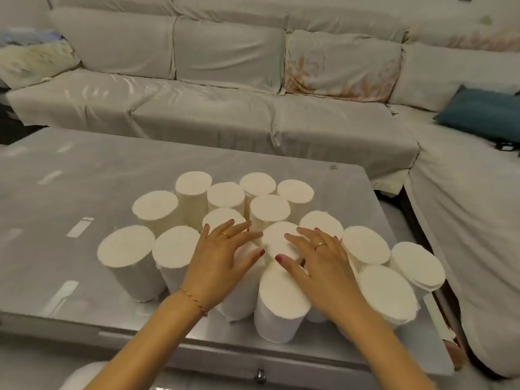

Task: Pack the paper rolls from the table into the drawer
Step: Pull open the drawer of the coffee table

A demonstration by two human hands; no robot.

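Several white paper rolls (156, 205) stand upright in a tight cluster on the grey table (70, 175). My left hand (218, 257) lies flat with fingers spread over the tops of rolls in the front middle. My right hand (318, 263) is spread the same way over neighbouring rolls (281, 291), just to the right. Neither hand grips a roll. Below the table's front edge a drawer front with a small metal knob (260, 375) is seen, shut.
A large sofa under pale covers (225, 108) wraps behind and to the right of the table. A teal cushion (481, 114) lies on its right part. The table's left half (56, 220) carries only light reflections.
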